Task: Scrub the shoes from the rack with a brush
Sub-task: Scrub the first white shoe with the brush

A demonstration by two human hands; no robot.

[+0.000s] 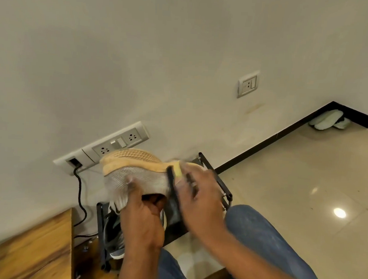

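Beige wall (140, 61) fills most of the view, glossy tiled floor (305, 179) at right. Black shoe rack (211, 173) stands against the wall, low behind the hands. Grey mesh shoe (137, 175) with orange sole is held sole-up above the rack. Left hand (144, 212) grips its opening, thumb on the mesh. Right hand (201, 196), blurred, fingers curled round black brush (173, 188) at the heel.

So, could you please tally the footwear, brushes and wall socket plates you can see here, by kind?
Shoes: 4: the grey mesh sneaker held up, at least one shoe in the black rack, and a pale pair by the skirting.
Brushes: 1, the black brush, blurred.
Wall socket plates: 2, long and single.
Total: 7.
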